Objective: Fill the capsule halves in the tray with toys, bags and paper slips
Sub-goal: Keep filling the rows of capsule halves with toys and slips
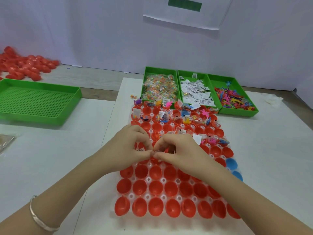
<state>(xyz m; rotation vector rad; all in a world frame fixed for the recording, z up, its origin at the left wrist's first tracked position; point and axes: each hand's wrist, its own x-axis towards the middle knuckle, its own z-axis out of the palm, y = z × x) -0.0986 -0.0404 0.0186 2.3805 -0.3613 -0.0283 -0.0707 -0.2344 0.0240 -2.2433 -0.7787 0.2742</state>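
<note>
Left hand (128, 148) and right hand (180, 150), fingers curled, together in a pinch on one clear bag (156, 151)

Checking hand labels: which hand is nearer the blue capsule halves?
Right. Both hands pinch a small clear piece over the middle of the tray; the right hand is on the side of the blue capsule halves, the left hand beyond it, farther left.

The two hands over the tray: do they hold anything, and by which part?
Both the left hand and the right hand pinch one small clear piece, likely a bag, by its opposite edges.
</note>
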